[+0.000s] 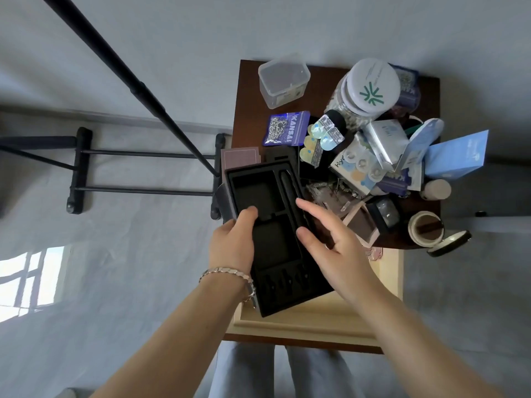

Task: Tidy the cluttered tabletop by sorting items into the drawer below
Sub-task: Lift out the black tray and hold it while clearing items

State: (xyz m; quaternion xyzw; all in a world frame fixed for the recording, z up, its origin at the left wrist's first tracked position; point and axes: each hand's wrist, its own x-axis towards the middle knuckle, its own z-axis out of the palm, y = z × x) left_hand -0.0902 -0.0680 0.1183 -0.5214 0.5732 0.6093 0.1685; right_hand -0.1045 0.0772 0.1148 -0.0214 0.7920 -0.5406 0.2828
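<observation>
Black foam tray [273,239], left edge gripped by the left hand [232,245], overhangs the drawer [301,323]; right hand [339,248] relaxed alongside.

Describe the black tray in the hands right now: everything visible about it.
The black tray is a long, matte, foam-like rectangular insert, moulded with two squarish recesses, a narrow slot along its right side and small notches at the near end. The recesses look empty; the slot's contents are unclear. It lies diagonally above the open cream drawer. The left hand grips its left edge, thumb over the rim; the right hand, fingers relaxed, touches its right side.
</observation>
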